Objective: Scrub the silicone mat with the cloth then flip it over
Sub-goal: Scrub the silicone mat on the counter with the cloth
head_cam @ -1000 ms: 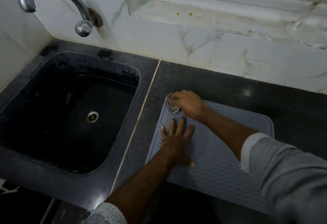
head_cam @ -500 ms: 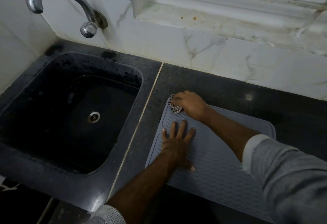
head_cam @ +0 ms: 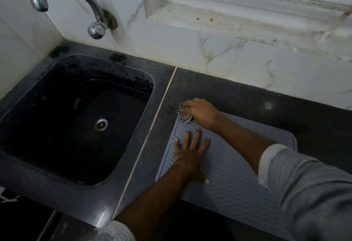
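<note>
A grey ribbed silicone mat (head_cam: 228, 179) lies flat on the dark counter, right of the sink. My right hand (head_cam: 202, 112) is closed around a bunched black-and-white checked cloth (head_cam: 183, 115) and presses it on the mat's far left corner. My left hand (head_cam: 190, 155) lies palm down with fingers spread on the left part of the mat, just nearer than the cloth. My right forearm and grey sleeve hide part of the mat's right side.
A black sink (head_cam: 76, 118) with a metal drain sits to the left. A chrome tap (head_cam: 76, 2) sticks out of the white tiled wall above it. The dark stone counter (head_cam: 285, 107) stretches right, under a stained window ledge (head_cam: 247, 17).
My right hand and the cloth have stayed at the mat's far left corner with only a slight shift. My left hand has kept its place. The camera has drifted a little.
</note>
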`<control>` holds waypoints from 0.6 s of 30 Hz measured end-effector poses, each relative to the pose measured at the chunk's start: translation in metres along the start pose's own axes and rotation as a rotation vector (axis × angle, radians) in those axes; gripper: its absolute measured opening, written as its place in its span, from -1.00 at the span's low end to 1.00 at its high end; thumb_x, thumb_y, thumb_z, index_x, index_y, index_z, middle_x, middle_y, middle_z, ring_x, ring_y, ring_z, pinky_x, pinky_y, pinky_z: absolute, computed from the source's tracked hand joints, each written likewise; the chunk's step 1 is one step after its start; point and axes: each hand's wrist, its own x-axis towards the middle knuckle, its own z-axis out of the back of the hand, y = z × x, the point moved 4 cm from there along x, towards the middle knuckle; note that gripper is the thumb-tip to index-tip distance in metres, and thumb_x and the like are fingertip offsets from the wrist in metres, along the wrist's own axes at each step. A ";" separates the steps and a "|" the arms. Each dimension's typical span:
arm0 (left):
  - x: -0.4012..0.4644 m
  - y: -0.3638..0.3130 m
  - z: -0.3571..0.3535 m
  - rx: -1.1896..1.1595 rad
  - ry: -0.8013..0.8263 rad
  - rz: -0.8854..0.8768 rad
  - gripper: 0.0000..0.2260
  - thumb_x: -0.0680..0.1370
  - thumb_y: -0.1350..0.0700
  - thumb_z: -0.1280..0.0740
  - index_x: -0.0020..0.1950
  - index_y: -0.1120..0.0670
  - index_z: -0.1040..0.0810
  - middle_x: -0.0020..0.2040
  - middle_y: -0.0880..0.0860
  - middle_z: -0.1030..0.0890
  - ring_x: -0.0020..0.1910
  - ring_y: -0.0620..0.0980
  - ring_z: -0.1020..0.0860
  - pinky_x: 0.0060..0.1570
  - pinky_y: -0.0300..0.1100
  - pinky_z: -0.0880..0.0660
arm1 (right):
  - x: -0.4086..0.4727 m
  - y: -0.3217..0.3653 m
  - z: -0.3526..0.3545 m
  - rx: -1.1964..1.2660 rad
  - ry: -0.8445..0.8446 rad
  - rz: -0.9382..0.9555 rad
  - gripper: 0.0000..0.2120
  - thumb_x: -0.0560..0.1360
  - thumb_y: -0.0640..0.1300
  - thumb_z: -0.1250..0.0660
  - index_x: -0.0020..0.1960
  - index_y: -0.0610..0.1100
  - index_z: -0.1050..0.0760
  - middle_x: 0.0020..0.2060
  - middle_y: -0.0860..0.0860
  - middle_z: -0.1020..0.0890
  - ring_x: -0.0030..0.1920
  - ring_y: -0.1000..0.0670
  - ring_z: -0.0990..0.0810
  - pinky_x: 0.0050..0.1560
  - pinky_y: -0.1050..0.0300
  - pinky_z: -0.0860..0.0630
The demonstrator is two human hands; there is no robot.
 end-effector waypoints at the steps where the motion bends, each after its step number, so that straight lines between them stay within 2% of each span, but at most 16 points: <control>1: 0.000 0.001 0.000 0.000 0.000 0.004 0.13 0.34 -0.27 -0.46 0.52 -0.13 0.37 0.49 0.07 0.47 0.46 0.22 0.43 0.39 0.37 0.28 | -0.008 -0.004 -0.005 0.016 0.003 -0.011 -0.58 0.56 -0.17 -0.20 0.41 -0.04 -0.30 0.39 -0.07 -0.36 0.32 -0.15 -0.33 0.29 -0.04 -0.33; 6: -0.005 -0.001 -0.001 -0.018 -0.047 -0.003 0.11 0.36 -0.25 -0.46 0.53 -0.12 0.36 0.50 0.09 0.45 0.46 0.21 0.42 0.41 0.32 0.30 | -0.043 -0.025 -0.016 0.046 -0.005 -0.040 -0.59 0.56 -0.10 -0.19 0.40 -0.01 -0.32 0.38 -0.03 -0.39 0.31 -0.11 -0.35 0.29 -0.01 -0.30; 11: -0.007 -0.003 -0.006 -0.029 -0.132 -0.022 0.11 0.37 -0.20 -0.47 0.51 -0.15 0.39 0.50 0.08 0.44 0.47 0.20 0.41 0.42 0.23 0.33 | -0.020 -0.011 0.004 0.082 -0.001 -0.043 -0.56 0.53 -0.19 -0.25 0.40 -0.04 -0.34 0.37 -0.05 -0.40 0.29 -0.13 -0.37 0.28 -0.01 -0.33; 15: -0.010 -0.011 -0.011 0.000 -0.089 -0.091 0.01 0.41 -0.17 -0.44 0.55 -0.14 0.28 0.54 0.07 0.37 0.50 0.19 0.34 0.45 0.23 0.24 | -0.010 0.018 0.009 0.025 -0.034 0.031 -0.54 0.52 -0.25 -0.24 0.40 -0.06 -0.33 0.39 -0.07 -0.37 0.34 -0.14 -0.33 0.31 -0.03 -0.31; 18: -0.007 -0.011 -0.013 -0.041 -0.072 -0.080 -0.01 0.41 -0.16 -0.45 0.55 -0.15 0.25 0.54 0.07 0.35 0.51 0.20 0.32 0.46 0.26 0.20 | -0.014 0.028 -0.001 0.016 -0.025 0.047 -0.59 0.57 -0.20 -0.18 0.42 -0.08 -0.32 0.42 -0.06 -0.35 0.40 -0.11 -0.28 0.40 0.01 -0.23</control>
